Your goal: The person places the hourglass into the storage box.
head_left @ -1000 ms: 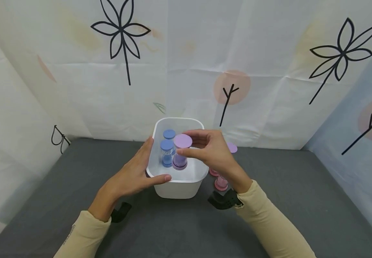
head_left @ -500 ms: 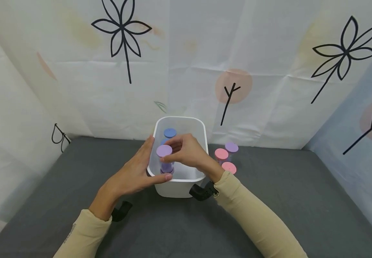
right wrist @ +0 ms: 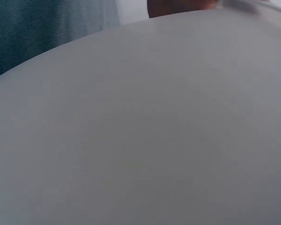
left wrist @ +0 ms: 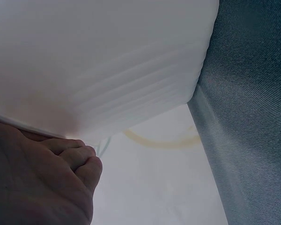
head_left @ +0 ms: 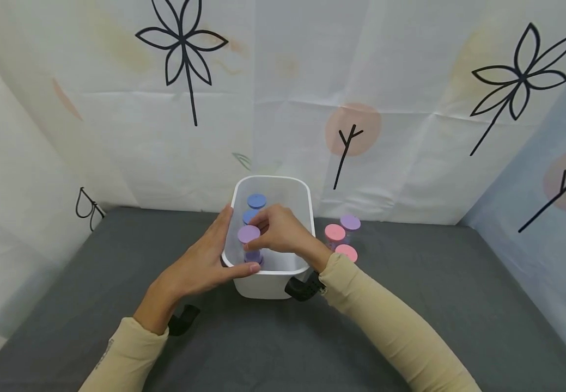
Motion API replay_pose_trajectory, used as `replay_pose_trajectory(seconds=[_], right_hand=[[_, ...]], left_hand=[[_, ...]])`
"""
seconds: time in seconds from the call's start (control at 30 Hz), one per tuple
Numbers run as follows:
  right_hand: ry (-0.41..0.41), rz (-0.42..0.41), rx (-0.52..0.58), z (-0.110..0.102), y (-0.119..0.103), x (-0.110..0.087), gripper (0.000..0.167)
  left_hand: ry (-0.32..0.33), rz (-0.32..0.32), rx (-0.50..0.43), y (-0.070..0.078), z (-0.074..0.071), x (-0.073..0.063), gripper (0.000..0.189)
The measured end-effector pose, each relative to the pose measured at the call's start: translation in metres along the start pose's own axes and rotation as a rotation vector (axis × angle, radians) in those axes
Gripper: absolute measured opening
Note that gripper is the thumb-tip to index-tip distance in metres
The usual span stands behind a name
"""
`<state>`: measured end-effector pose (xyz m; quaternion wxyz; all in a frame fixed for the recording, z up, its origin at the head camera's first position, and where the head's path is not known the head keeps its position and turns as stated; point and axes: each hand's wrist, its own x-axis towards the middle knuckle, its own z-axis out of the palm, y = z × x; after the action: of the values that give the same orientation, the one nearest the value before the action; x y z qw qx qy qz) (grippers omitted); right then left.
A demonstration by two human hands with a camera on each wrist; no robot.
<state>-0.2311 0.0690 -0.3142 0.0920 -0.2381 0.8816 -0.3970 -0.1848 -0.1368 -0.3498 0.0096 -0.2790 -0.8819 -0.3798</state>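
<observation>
A white bin [head_left: 268, 286] stands on the grey table. My right hand [head_left: 277, 234] reaches inside it and pinches a purple sand timer [head_left: 249, 243] near the bin's front left corner. Behind it in the bin stand two blue timers [head_left: 256, 201]. My left hand [head_left: 204, 261] holds the bin's left wall, thumb along the front rim. In the left wrist view the bin's white wall [left wrist: 107, 61] fills the frame above my fingers [left wrist: 79, 157]. The right wrist view shows only the bin's blurred white side [right wrist: 140, 140].
To the right of the bin stand two pink timers [head_left: 335, 233] and another purple one [head_left: 350, 222]. Patterned white sheets wall in the grey table [head_left: 459, 305] at the back and both sides.
My right hand has carried the purple timer from the bin's middle to its front left and lowered it. The left hand has stayed on the bin.
</observation>
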Motion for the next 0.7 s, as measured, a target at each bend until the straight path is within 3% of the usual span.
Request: replay_pose_trajectory(seconds=[0.23,0.7], right_hand=[[-0.002,-0.016,-0.128,0.0034,0.0001,0.0047,0.036],[0.034,0.011,-0.226,0.0046,-0.0039,0.0059,0.034]], left_hand=[[0.002,0.006,-0.008,-0.0002,0.0009,0.0003,0.119],[0.007,0.002,-0.011,-0.0001,0.0009,0.0006,0.119]])
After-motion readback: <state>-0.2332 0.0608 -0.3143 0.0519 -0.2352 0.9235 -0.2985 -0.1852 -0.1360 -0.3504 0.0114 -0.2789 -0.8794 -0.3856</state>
